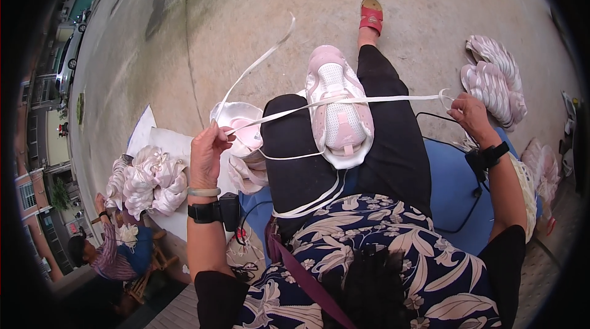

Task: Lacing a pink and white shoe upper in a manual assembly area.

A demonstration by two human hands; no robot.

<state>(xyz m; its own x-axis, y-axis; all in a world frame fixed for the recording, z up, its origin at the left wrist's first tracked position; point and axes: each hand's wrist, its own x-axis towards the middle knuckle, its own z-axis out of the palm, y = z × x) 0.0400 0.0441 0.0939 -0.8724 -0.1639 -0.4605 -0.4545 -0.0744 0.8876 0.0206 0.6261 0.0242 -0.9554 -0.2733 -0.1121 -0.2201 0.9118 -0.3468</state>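
A pink and white sneaker upper lies across my lap between the thighs, toe pointing away from me. A white shoelace stretches nearly straight over it, from one side to the other. At the left, my left hand pinches the lace between thumb and fingers, and a loose end rises beyond it in a curve. Out to the right, my right hand has its fingers closed on the other end, where the lace makes a small loop. More lace trails over my left thigh and waist.
Bundled pink and white shoe uppers lie on white sheeting at the left, and others on the concrete at the right. Another upper sits beside my left knee. Black cables run from both wrist straps. Another person sits at the far left.
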